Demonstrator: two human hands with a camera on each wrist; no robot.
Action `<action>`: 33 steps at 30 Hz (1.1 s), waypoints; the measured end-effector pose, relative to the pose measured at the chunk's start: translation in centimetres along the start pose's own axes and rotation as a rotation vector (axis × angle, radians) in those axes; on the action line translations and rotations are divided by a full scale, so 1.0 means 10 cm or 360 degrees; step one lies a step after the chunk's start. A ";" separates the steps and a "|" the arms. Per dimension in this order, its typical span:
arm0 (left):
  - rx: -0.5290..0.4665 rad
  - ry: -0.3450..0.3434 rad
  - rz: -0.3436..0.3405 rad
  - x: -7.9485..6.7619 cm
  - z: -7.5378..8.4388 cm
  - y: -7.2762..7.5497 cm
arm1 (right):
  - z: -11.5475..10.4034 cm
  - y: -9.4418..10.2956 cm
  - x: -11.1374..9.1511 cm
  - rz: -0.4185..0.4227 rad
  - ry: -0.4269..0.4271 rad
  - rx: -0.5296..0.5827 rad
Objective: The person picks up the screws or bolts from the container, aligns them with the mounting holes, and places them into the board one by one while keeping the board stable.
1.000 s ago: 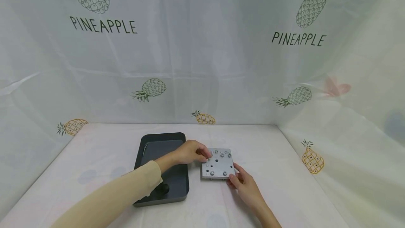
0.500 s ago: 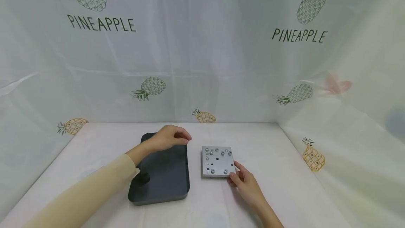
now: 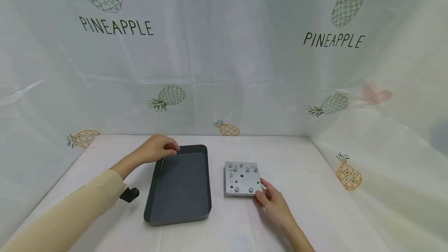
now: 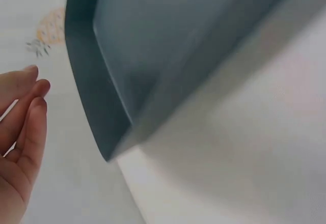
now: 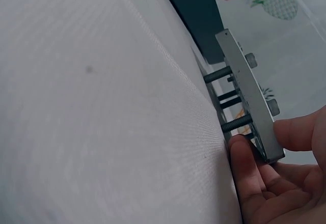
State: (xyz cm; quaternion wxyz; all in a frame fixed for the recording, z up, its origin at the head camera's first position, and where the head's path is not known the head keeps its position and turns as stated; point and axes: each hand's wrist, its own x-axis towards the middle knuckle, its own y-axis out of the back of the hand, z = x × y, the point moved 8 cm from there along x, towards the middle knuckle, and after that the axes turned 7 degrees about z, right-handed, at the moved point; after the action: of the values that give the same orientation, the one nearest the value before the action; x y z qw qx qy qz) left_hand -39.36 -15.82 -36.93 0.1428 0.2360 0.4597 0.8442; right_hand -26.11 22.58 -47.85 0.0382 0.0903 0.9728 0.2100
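A square silver metal plate (image 3: 242,179) has several socket-head bolts and a few bare holes on its top. In the right wrist view, threaded bolt shanks (image 5: 237,123) stick out below the plate toward the cloth. My right hand (image 3: 274,207) pinches its near right corner, thumb on top and fingers beneath. My left hand (image 3: 155,149) hovers by the far left corner of a dark grey tray (image 3: 207,207). Its fingers bend loosely, thumb close to the fingertips, and nothing shows between them in the left wrist view. A thin metal screw (image 3: 162,163) leans inside the tray, below that hand.
A white cloth (image 3: 308,205) covers the table, and the tray stands left of the plate. A pineapple-print curtain (image 3: 241,69) hangs behind and at the sides. A black wrist camera (image 3: 129,194) juts from the left sleeve, just left of the tray.
My left hand has left the plate's far left bolts and moved left, across to the tray's far left corner. The right hand keeps its hold on the plate.
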 end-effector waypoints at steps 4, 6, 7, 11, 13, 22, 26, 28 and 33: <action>0.0079 0.0023 -0.0018 -0.04 -0.18 0.01 | 0.00 0.00 -0.01 -0.0003 -0.0003 0.0016; 0.0100 0.0037 -0.0030 -0.06 -0.25 0.01 | -0.01 0.00 -0.01 -0.0003 -0.0002 0.0025; 0.0102 0.0058 -0.0038 -0.07 -0.28 0.00 | -0.01 0.00 -0.01 -0.0005 -0.0003 0.0027; 0.0111 0.0087 -0.0071 -0.11 -0.35 -0.01 | -0.02 -0.01 -0.02 -0.0007 -0.0002 0.0032; 0.0125 0.0088 -0.0082 -0.12 -0.37 -0.01 | -0.03 0.00 -0.02 -0.0006 -0.0002 0.0028; 0.0308 0.0049 -0.0095 -0.16 -0.36 -0.15 | 0.00 0.01 -0.01 0.0004 -0.0013 0.0020; 0.0471 0.0077 -0.0108 -0.16 -0.36 -0.24 | 0.00 0.00 0.00 0.0005 -0.0009 0.0017; 0.0533 0.0087 -0.0123 -0.16 -0.36 -0.26 | 0.01 0.00 0.00 0.0004 -0.0007 0.0016; 0.0580 0.0096 -0.0106 -0.14 -0.33 -0.30 | 0.00 0.00 0.00 -0.0001 0.0003 0.0006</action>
State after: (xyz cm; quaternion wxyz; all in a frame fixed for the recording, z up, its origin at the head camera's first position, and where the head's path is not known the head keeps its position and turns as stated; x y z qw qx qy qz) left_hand -39.81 -17.18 -41.41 0.1118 0.2172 0.6168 0.7483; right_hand -26.13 22.60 -47.87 0.0370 0.0900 0.9732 0.2082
